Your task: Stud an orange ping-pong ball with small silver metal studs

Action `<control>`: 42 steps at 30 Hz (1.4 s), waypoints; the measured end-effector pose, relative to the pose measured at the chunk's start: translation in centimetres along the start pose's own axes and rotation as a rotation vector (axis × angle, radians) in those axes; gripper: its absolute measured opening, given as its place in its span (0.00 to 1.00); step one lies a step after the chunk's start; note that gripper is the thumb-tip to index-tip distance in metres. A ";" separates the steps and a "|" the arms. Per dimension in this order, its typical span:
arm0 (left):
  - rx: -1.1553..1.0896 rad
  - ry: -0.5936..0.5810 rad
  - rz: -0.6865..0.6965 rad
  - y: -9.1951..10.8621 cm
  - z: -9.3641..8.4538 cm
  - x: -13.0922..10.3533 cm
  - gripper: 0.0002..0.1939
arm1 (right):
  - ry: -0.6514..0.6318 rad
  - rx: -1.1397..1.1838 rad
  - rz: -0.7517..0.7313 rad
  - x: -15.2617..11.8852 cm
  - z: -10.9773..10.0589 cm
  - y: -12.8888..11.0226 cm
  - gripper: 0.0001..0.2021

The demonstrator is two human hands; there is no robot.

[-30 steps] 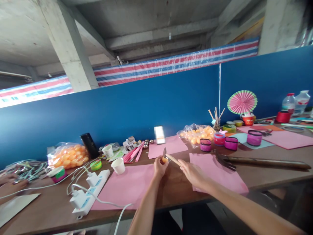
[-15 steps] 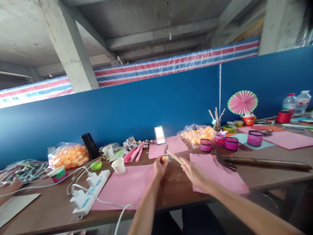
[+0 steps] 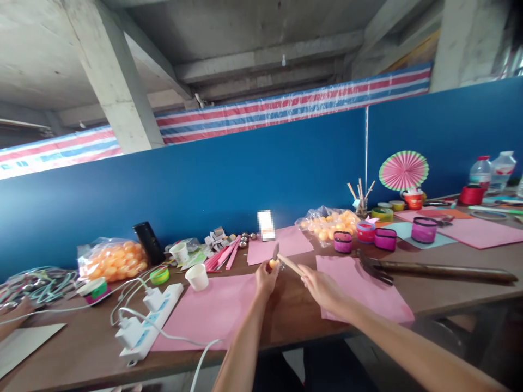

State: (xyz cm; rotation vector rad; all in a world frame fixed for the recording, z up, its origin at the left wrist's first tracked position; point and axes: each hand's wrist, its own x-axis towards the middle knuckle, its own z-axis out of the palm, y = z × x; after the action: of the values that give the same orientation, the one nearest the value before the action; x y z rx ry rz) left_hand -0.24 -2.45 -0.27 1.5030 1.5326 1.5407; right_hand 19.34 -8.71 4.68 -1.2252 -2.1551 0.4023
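Near the middle of the brown table, my left hand (image 3: 266,279) pinches a small orange ball (image 3: 273,263) in its fingertips. My right hand (image 3: 321,286) is closed round the light wooden handle of a small tool (image 3: 291,264), whose flat grey head is up against the ball or just over it. Something clear and shiny lies behind my left fingers, too small to make out. Pink sheets lie on both sides, one at the left (image 3: 212,310) and one at the right (image 3: 368,288).
A white power strip (image 3: 153,324) with cords and a white cup (image 3: 197,276) are at the left. A large hammer (image 3: 445,270) lies at the right. Bags of orange balls (image 3: 118,260) stand farther back. Another person's hand (image 3: 20,310) is at the far left.
The tool's head has shifted slightly left, closer over the ball. My left hand has turned a little, and the view has moved slightly.
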 end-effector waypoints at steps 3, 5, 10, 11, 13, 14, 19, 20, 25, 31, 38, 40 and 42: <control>-0.015 -0.013 -0.004 0.1 0.0 -0.1 0.19 | 0.019 0.000 -0.010 0.2 -0.2 0.0 0.16; -0.025 -0.017 -0.007 0.3 0.0 -0.1 0.19 | 0.032 -0.006 -0.009 0.3 -0.3 -0.1 0.16; -0.043 -0.017 -0.023 0.5 0.0 -0.2 0.21 | 0.011 -0.002 0.014 0.2 -0.3 -0.1 0.16; -0.044 -0.016 -0.024 0.6 0.0 -0.2 0.21 | -0.003 -0.003 0.020 0.1 -0.2 -0.1 0.16; -0.051 -0.016 -0.022 0.6 -0.1 -0.2 0.20 | -0.015 -0.004 0.028 0.1 -0.2 -0.1 0.16; -0.057 -0.018 -0.019 0.6 0.0 -0.2 0.20 | -0.008 -0.005 0.029 0.2 -0.3 0.0 0.16; -0.063 -0.024 -0.023 0.4 0.1 -0.1 0.20 | 0.007 -0.014 0.025 0.2 -0.3 -0.1 0.17; -0.059 -0.022 -0.025 0.3 0.1 -0.1 0.20 | -0.006 -0.015 0.028 0.2 -0.2 -0.1 0.17; -0.056 -0.020 -0.010 0.0 0.1 0.0 0.20 | 0.014 -0.002 0.026 0.2 -0.1 -0.2 0.17; -0.035 -0.001 0.012 -0.6 0.3 0.2 0.19 | -0.019 -0.021 0.019 0.2 -0.3 -0.4 0.17; -0.020 0.013 0.034 -0.3 0.1 0.1 0.18 | -0.040 -0.042 0.028 0.4 -0.3 -0.5 0.17; -0.026 0.003 0.045 -0.1 0.1 0.1 0.18 | -0.028 -0.039 0.022 0.5 -0.4 -0.5 0.17; -0.032 -0.006 0.049 -0.1 0.1 0.1 0.18 | -0.022 -0.035 0.012 0.5 -0.4 -0.5 0.16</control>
State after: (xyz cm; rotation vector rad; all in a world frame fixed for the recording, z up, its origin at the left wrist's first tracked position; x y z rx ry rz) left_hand -0.17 -2.33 -0.38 1.5366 1.4707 1.5799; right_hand 19.09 -8.54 5.43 -1.2587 -2.1824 0.3865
